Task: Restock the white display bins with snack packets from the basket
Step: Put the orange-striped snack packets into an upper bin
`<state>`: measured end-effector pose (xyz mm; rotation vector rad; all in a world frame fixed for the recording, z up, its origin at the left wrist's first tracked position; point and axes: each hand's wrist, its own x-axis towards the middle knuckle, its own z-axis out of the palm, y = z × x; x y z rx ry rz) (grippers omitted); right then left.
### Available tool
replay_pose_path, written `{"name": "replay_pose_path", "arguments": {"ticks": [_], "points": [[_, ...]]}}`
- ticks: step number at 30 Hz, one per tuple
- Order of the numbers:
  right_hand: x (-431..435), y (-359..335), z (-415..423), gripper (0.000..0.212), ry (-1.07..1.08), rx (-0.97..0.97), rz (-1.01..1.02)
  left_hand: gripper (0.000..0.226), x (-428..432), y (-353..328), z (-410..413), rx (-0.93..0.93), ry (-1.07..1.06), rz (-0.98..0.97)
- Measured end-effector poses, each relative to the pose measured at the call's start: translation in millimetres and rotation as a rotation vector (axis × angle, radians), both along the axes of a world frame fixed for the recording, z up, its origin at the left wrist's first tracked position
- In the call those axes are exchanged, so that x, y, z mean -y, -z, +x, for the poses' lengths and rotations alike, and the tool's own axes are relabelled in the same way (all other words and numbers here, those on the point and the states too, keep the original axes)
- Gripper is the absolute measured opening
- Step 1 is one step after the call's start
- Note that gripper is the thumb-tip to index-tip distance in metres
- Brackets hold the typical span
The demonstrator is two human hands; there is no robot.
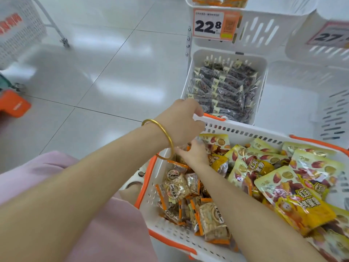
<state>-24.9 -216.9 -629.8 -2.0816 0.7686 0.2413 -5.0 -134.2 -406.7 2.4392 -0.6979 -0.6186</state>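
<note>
Packets (211, 220) clear w/ orange edges; R fingers (182, 151) pinch one, L fingers (198, 111) grip basket (245, 132).

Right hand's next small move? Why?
Probably lift a handful out and up toward the bins: the right hand curls on orange-edged packets in the basket, while the left hand grips its rim.

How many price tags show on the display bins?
2. The first tag, reading 22.8, is on the upper bin above the dark packets; the second tag, blurred and cut off, on the right-edge bin. More may be out of frame.
</note>
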Motion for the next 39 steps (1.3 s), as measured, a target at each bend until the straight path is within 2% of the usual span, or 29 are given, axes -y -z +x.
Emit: {"name": "replay_pose_path", "arguments": {"ticks": [4, 7, 9, 13, 16, 18, 20, 21, 23, 24, 25, 26, 28, 30, 34, 36, 39], "points": [[2, 2, -3, 0.030, 0.069, -0.014, -0.083, 0.028, 2, -1, 5, 0.005, -0.024, -0.002], [23, -10, -20, 0.030, 0.135, 0.077, -0.022, 0.028, 6, 0, 7, 0.022, -0.027, 0.004], [40, -31, -37, 0.027, 0.192, 0.160, 0.115, 0.030, 10, 1, 6, 0.027, -0.023, 0.019], [68, -90, -72, 0.019, 0.344, 0.301, 0.614, 0.050, 23, 9, -5, 0.021, 0.035, 0.145], [80, -129, -88, 0.018, 0.362, 0.408, 0.799, 0.081, 33, 20, -18, -0.005, 0.086, 0.254], [86, -145, -94, 0.035, 0.351, 0.459, 0.834, 0.095, 40, 23, -23, -0.030, 0.117, 0.225], [92, -154, -99, 0.066, 0.355, 0.480, 0.864, 0.090, 48, 20, -26, -0.148, 0.092, 0.109], [95, -158, -102, 0.070, 0.362, 0.477, 0.898, 0.085, 51, 18, -26, -0.188, 0.084, 0.064], [104, -158, -108, 0.041, 0.368, 0.487, 0.917, 0.068, 56, 13, -23, -0.206, 0.089, -0.008], [108, -158, -111, 0.027, 0.384, 0.492, 0.903, 0.051, 57, 12, -21, -0.179, 0.096, -0.047], [112, -159, -113, 0.020, 0.414, 0.487, 0.878, 0.030, 57, 13, -18, -0.154, 0.090, -0.062], [116, -158, -115, 0.016, 0.436, 0.487, 0.846, 0.022, 57, 12, -15, -0.130, 0.072, -0.078], [126, -160, -118, 0.012, 0.456, 0.482, 0.791, 0.029, 55, 13, -7, -0.103, 0.018, -0.077], [135, -164, -121, 0.013, 0.406, 0.455, 0.713, 0.025, 54, 14, -2, -0.097, -0.026, -0.084], [143, -170, -123, 0.017, 0.296, 0.415, 0.596, 0.021, 57, 16, -2, -0.193, -0.074, -0.131], [142, -171, -123, 0.018, 0.254, 0.429, 0.598, 0.016, 60, 17, -3, -0.231, -0.052, -0.142], [139, -171, -120, 0.041, 0.291, 0.543, 0.660, 0.014, 64, 18, -4, -0.333, -0.082, -0.193]]}}
